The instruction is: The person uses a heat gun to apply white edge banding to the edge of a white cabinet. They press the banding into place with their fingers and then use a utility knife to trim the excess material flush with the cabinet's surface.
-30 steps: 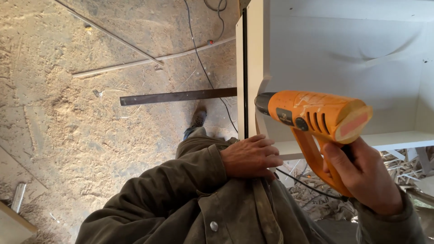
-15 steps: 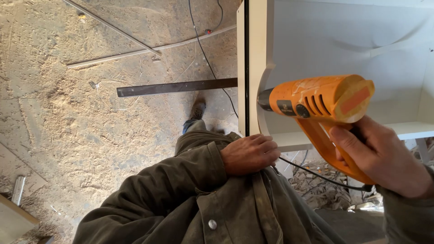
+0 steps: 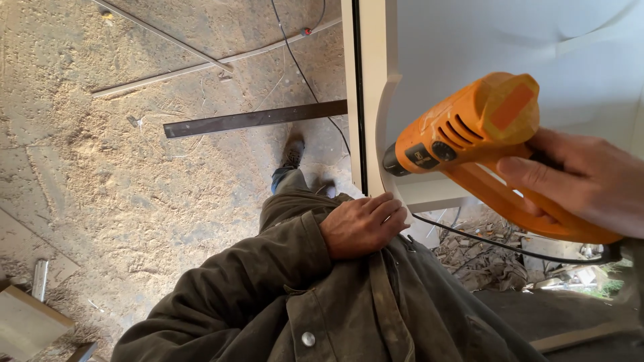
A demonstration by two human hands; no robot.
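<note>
My right hand (image 3: 583,181) grips the handle of an orange heat gun (image 3: 469,131), whose dark nozzle points left at the curved front edge of a white cabinet panel (image 3: 376,74). A black cord (image 3: 510,247) trails from the gun's handle. My left hand (image 3: 362,224) rests against my olive jacket at the waist, fingers loosely bent, just under the panel's lower edge, holding nothing I can see. A thin dark strip (image 3: 357,94) runs down the panel's edge.
The floor (image 3: 100,174) is covered in sawdust. A dark flat bar (image 3: 255,119) lies across it, with thin strips (image 3: 201,67) and a cable (image 3: 302,67) further off. Board offcuts (image 3: 27,322) sit at bottom left. Rubble and scraps (image 3: 483,261) lie under the cabinet.
The heat gun has risen and tilted, its nozzle now closer to the panel's curved edge. My left hand stays at my waist. The view has shifted slightly.
</note>
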